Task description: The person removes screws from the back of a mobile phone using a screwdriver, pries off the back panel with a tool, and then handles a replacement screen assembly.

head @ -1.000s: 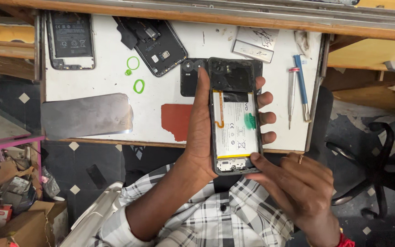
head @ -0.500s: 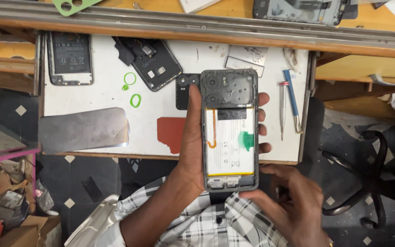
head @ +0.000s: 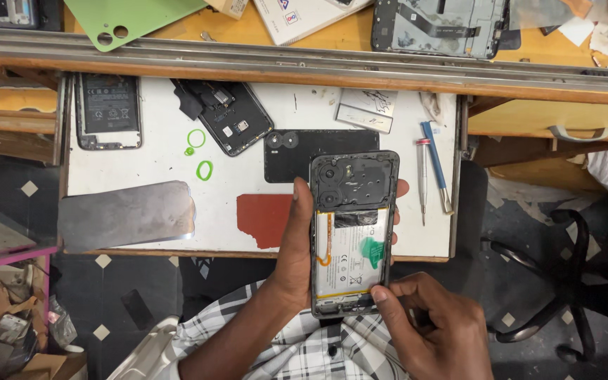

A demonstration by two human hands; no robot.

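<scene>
A white pull-out counter [head: 262, 204] carries a grey metal plate [head: 127, 214], a red patch [head: 265, 219], a black back cover [head: 297, 151], two opened phones [head: 107, 111] and a screwdriver [head: 422, 179]. Above its near edge, the left hand [head: 297, 253] is wrapped around an opened phone [head: 352, 232] with its battery showing, thumb on the left edge and fingertips on the right. The right hand [head: 438, 331] is loosely curled, index fingertip [head: 378, 294] pressing the phone's lower right corner. Two small green rings [head: 200, 151] lie farther left.
</scene>
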